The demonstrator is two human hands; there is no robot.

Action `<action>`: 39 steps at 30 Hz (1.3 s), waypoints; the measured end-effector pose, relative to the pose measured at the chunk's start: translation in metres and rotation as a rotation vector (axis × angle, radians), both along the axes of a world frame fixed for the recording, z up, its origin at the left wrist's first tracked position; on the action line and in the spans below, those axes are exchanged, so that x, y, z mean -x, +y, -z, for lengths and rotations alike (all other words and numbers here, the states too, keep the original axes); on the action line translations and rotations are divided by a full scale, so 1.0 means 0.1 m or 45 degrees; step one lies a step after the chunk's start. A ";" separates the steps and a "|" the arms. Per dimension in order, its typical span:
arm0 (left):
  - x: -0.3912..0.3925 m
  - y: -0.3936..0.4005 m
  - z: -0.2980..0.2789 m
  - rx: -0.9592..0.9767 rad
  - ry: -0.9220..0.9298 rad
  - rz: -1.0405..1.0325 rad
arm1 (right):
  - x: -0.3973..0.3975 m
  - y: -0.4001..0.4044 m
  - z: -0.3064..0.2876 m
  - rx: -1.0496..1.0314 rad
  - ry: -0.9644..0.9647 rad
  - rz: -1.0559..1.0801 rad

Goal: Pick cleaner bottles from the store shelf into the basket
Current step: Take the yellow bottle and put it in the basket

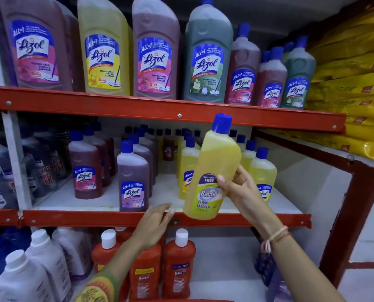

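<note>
My right hand (241,189) grips a yellow Bactin floor cleaner bottle (212,168) with a blue cap, tilted and held in front of the middle shelf. Empty, with its fingers apart, my left hand (154,219) reaches up to the red front rail of the middle shelf (94,217) just left of the bottle. More yellow Lizol bottles (263,171) stand behind it on that shelf. A thin red strip at the bottom edge (181,300) may be the basket rim; I cannot tell.
Large Lizol bottles (155,51) line the top shelf. Maroon and purple bottles (132,177) fill the middle shelf's left. Orange Bactin bottles (178,264) and white bottles (44,262) stand below. Yellow packets (356,83) are stacked at right beside a red upright post (353,214).
</note>
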State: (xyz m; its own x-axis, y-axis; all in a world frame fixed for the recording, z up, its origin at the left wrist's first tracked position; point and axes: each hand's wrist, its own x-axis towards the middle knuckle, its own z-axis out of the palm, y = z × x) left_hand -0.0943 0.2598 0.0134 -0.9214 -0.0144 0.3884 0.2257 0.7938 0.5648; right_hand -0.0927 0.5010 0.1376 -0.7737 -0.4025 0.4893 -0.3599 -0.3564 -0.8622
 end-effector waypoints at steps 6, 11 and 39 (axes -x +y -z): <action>0.04 0.05 0.12 0.274 0.094 -0.053 | -0.25 0.14 0.01 0.054 -0.056 -0.270; -0.04 0.11 -0.07 0.169 0.019 -0.021 | -0.33 0.17 0.06 0.014 -0.042 -0.214; -1.19 0.81 1.28 -0.793 -0.371 0.296 | -0.77 0.30 2.89 -0.694 -0.524 0.149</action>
State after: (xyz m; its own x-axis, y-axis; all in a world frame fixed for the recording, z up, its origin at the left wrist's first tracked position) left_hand 0.0243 0.3405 -0.1146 -0.9923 0.0561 0.1102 0.1210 0.2551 0.9593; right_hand -0.0161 0.5314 -0.1516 -0.9064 -0.4099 -0.1018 0.0254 0.1876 -0.9819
